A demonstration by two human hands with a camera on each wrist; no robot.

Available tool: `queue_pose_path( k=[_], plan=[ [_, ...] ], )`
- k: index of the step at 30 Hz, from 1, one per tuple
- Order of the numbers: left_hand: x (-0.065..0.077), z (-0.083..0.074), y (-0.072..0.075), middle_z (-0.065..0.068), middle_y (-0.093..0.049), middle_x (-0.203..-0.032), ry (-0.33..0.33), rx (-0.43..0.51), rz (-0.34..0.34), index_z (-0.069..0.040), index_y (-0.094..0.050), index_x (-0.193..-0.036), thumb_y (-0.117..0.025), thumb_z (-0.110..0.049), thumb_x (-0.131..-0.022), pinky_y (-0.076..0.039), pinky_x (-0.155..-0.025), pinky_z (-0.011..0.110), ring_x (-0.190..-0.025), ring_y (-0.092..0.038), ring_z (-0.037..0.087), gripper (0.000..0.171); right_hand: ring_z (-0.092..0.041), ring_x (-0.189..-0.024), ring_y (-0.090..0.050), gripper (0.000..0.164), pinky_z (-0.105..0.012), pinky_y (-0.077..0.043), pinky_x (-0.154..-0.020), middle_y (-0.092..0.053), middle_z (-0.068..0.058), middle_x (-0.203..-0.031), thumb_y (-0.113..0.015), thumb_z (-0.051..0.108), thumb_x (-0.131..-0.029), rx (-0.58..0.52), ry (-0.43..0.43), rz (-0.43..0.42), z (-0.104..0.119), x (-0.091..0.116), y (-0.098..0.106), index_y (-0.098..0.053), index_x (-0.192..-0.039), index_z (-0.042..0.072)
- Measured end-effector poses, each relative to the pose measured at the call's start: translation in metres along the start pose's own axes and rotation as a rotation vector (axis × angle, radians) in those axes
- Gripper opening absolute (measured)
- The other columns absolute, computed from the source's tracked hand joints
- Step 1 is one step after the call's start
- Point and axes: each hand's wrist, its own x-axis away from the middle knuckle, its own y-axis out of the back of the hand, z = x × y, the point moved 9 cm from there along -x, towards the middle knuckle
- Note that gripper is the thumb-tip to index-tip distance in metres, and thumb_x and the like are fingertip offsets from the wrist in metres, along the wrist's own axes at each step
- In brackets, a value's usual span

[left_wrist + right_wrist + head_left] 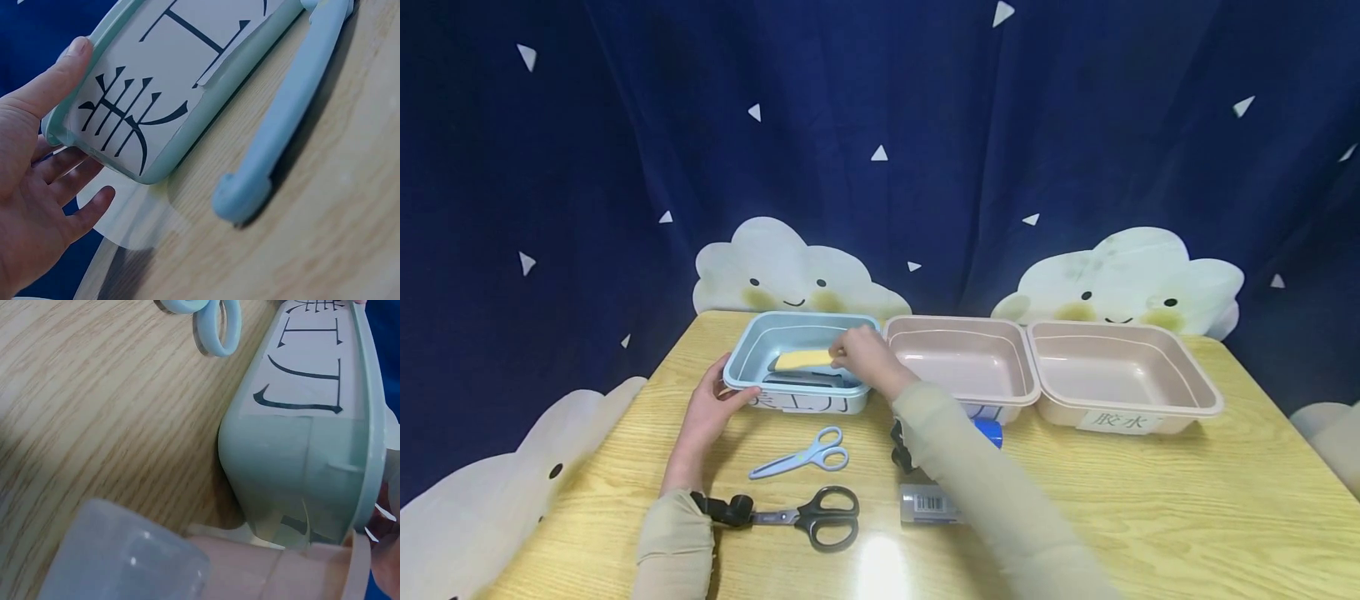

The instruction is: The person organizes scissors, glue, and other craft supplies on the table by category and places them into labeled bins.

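Observation:
My left hand (715,404) grips the left front corner of a light blue bin (745,343), thumb over the rim and fingers along the side. The bin's white label (125,112) shows in the left wrist view. Over the bin's interior, my right hand (868,354) pinches one end of a yellow utility knife (803,359). Below it in the bin lies a dark, long item (805,379). In the right wrist view only a sliver of the right hand shows, behind the bin's rim.
Light blue scissors (801,457) and black-handled scissors (827,518) lie in front of the bin. Two pink bins (958,323) (1206,392) stand to its right. A barcoded item (925,504) and a blue-ended item (990,432) are partly hidden by the right arm.

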Motion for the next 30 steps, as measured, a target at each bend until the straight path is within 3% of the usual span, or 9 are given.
queue_pose_path(
  k=[5,12,20,30],
  plan=[
    [-0.001,0.001,0.001,0.014,-0.028,-0.147,0.006,-0.001,-0.009,-0.014,-0.019,-0.146,-0.073,-0.027,-0.076,-0.036,-0.102,0.044,-0.13,-0.033,0.033,0.089,-0.014,-0.088,-0.063,0.018,-0.026,-0.05,-0.08,-0.07,-0.001,-0.094,-0.069,0.02,-0.08,-0.003,-0.039,0.029,0.0,-0.003,-0.006,-0.072,-0.095,0.011],
    [-0.001,-0.001,0.001,0.013,-0.029,-0.146,-0.004,0.003,-0.016,-0.014,-0.021,-0.145,-0.073,-0.026,-0.077,-0.037,-0.102,0.043,-0.13,-0.034,0.033,0.087,-0.012,-0.069,-0.052,0.013,-0.025,-0.046,-0.068,-0.066,0.002,-0.077,-0.072,0.024,-0.077,0.064,-0.072,0.087,0.0,-0.005,-0.015,-0.07,-0.078,0.011],
    [0.0,-0.001,0.0,0.014,-0.029,-0.146,0.003,0.026,-0.006,-0.015,-0.019,-0.146,-0.072,-0.025,-0.078,-0.037,-0.101,0.044,-0.128,-0.035,0.033,0.087,-0.017,-0.1,-0.061,0.021,-0.027,-0.046,-0.091,-0.069,0.0,-0.102,-0.069,0.022,-0.08,0.1,-0.072,0.145,0.0,-0.003,-0.02,-0.071,-0.098,0.012],
    [0.0,-0.002,0.0,0.015,-0.029,-0.146,-0.004,0.014,-0.006,-0.014,-0.02,-0.146,-0.072,-0.024,-0.078,-0.037,-0.101,0.044,-0.129,-0.034,0.033,0.086,-0.018,-0.1,-0.061,0.018,-0.027,-0.047,-0.09,-0.069,-0.001,-0.101,-0.064,0.015,-0.083,0.064,-0.006,0.102,0.002,0.004,-0.013,-0.071,-0.098,0.011]
  ],
)
